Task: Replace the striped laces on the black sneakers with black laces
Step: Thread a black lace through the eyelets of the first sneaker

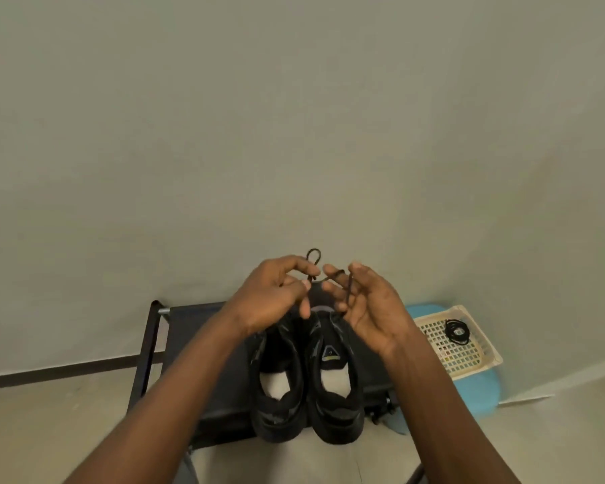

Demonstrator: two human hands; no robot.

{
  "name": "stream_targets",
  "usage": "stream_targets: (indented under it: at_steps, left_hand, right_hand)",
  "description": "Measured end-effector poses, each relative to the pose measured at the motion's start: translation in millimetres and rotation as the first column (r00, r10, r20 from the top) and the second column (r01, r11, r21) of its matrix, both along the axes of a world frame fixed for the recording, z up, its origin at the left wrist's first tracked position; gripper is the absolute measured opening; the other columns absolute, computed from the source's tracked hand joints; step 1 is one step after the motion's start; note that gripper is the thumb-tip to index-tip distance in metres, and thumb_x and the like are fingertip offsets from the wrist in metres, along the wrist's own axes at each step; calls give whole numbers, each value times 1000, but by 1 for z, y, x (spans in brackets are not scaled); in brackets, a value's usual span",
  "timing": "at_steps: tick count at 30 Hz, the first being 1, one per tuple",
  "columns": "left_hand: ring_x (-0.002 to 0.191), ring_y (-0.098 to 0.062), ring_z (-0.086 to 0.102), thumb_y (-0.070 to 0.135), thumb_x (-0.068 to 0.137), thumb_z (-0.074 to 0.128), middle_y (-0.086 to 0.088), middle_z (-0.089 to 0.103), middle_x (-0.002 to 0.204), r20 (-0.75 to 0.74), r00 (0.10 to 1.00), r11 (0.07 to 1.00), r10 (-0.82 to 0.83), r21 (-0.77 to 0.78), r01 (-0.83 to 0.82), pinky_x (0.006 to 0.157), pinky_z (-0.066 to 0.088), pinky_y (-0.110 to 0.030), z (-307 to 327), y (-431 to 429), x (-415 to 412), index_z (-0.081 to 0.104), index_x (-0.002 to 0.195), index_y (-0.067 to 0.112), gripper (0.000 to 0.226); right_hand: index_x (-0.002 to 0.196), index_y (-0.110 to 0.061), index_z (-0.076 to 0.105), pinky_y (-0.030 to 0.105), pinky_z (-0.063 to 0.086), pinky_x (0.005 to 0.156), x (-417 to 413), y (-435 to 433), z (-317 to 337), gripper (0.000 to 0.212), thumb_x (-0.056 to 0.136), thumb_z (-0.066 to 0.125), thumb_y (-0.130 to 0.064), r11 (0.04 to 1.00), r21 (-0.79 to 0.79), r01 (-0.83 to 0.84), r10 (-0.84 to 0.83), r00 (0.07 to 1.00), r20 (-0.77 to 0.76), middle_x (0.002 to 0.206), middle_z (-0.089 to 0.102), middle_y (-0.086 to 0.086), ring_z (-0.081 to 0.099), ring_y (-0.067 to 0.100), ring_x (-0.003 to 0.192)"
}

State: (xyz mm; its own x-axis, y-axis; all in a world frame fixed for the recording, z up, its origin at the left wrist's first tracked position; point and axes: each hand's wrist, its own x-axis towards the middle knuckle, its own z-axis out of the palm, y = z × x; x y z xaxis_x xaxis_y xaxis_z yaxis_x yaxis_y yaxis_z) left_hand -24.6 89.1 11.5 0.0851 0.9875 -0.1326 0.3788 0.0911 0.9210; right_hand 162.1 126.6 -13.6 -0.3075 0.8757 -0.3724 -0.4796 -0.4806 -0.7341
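lace (349, 291), part-hidden by left hand (269, 298), right hand (367, 309)

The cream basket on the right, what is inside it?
A coiled bundle of dark laces lies on the basket's mesh floor, near its far end. Whether anything lies under the coil cannot be seen; the coil covers that spot.
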Motion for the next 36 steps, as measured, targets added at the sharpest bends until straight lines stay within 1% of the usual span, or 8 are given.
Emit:
stream_targets:
  at_steps: [4, 9, 14, 18, 22, 29, 32, 36]
  left_hand:
    - [64, -2, 64, 18, 102, 60, 8, 75, 73, -126, 970, 977, 210, 52, -205, 73, 51, -32, -64, -23, -6, 69, 110, 33, 19]
    - [84, -1, 67, 38, 93, 71, 18, 70, 85, -315, 941, 992, 124, 57, -112, 82, 58, -35, -98, -18, 12, 66, 118, 42, 26]
    - [79, -2, 66, 39, 94, 72, 16, 68, 79, -414, 894, 984, 173, 34, -174, 80, 60, -38, -117, 6, 21, 72, 114, 34, 20]
    - [82, -3, 67, 45, 96, 66, 18, 71, 84, -456, 878, 987, 145, 6, -159, 78, 60, -36, -129, 11, 22, 73, 97, 36, 11]
    - [73, -4, 66, 49, 99, 62, 13, 71, 77, -429, 891, 983, 151, -26, -180, 75, 60, -40, -132, 15, 20, 69, 85, 32, 23]
    - [96, -12, 69, 85, 78, 59, 16, 73, 98, -624, 781, 997, 31, -39, -71, 82, 55, -33, -129, 14, 33, 56, 128, 44, 65]
    - [97, -16, 69, 81, 80, 60, 13, 73, 101, -655, 755, 996, 39, -39, -85, 78, 50, -31, -130, 17, 35, 55, 137, 43, 68]
    - [79, -16, 61, 66, 87, 57, 10, 63, 85, -698, 711, 994, 85, 12, -107, 70, 47, -31, -129, 14, 41, 55, 130, 30, 56]
  right_hand:
    - [95, -17, 53, 22, 41, 46, 16, -7, -35, 14, 108, 48, -22, 986, 30, 163, -166, 980, 114, 95, 77, 10, 71, 18, 69]
    - [100, -14, 51, 20, 33, 38, 4, 5, -40, 10, 108, 49, -20, 983, 140, 115, -155, 933, 323, 95, 75, 11, 60, 15, 51]
    - [109, -24, 63, 28, 42, 68, 14, 20, -63, 18, 96, 56, -14, 943, 283, -174, -201, 378, 904, 88, 65, -3, 61, 17, 78]
    - [94, -23, 67, 27, 44, 73, 21, 29, -90, 10, 92, 63, -15, 918, -17, -397, 106, 205, 973, 91, 68, 0, 63, 19, 85]
    - [80, -23, 65, 32, 52, 75, 17, 33, -108, 13, 92, 69, -26, 905, -60, -422, 80, 29, 996, 84, 68, 1, 65, 21, 81]
    - [80, -9, 63, 34, 49, 68, 20, 39, -101, 26, 97, 57, -27, 943, 10, -334, 42, 147, 988, 74, 68, 9, 65, 24, 73]
    - [89, -6, 58, 31, 38, 60, 18, 38, -99, 21, 101, 50, -21, 966, -17, -259, 58, 153, 987, 79, 61, 8, 56, 18, 73]
    - [107, -6, 58, 40, 48, 81, 15, 39, -100, 22, 103, 49, -26, 982, 6, -190, 26, 166, 986, 103, 62, 12, 59, 28, 96]
